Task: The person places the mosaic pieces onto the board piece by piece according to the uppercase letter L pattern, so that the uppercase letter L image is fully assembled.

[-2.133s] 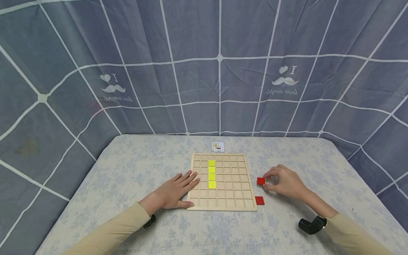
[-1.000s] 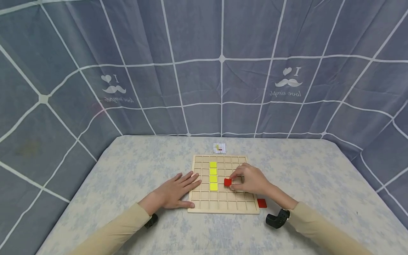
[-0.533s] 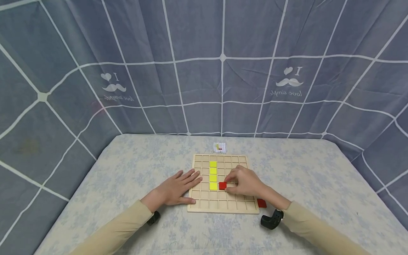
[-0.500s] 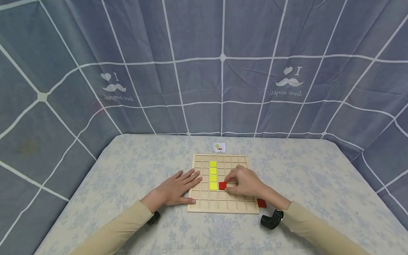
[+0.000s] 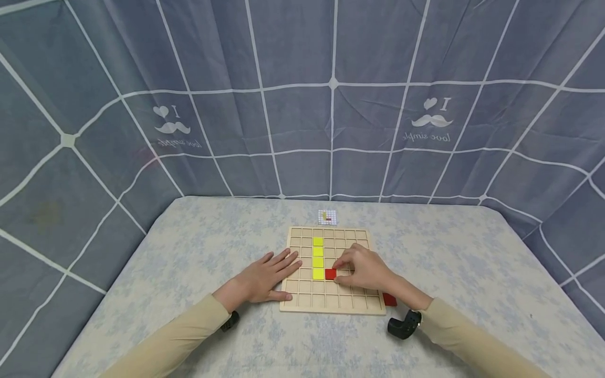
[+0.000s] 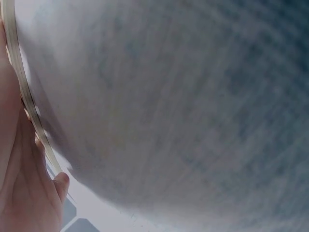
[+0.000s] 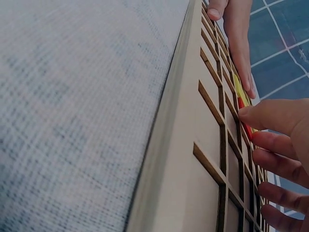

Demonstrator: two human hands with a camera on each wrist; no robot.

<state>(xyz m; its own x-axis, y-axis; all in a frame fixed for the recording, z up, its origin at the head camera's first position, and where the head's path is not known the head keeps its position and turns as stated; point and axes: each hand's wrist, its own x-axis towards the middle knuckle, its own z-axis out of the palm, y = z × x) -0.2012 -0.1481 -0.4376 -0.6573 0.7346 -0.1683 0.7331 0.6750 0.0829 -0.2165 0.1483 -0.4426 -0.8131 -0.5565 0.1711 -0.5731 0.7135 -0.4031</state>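
Note:
A wooden grid board (image 5: 333, 311) lies on the table, with a column of several yellow square tiles (image 5: 318, 257) set in its cells. My right hand (image 5: 364, 269) pinches a red square tile (image 5: 330, 274) between thumb and fingers, just right of the lowest yellow tile. In the right wrist view the red tile (image 7: 245, 124) sits low at the grid, under the thumb and a fingertip. My left hand (image 5: 264, 278) rests with spread, straight fingers on the board's left edge. Another red tile (image 5: 389, 300) lies by the board's right edge, partly hidden by the right wrist.
A small card (image 5: 327, 217) printed with a coloured grid pattern lies behind the board. The table (image 5: 227, 226) has a pale, blue-patterned cloth. Blue-grey curtains (image 5: 302, 121) with white lines surround its back and sides. A black wrist strap (image 5: 404, 325) sits on the right wrist.
My right hand has carried the red tile from the table right of the board leftward, to the cell beside the lowest yellow tile. During the last half second it stays there. The left hand keeps its place.

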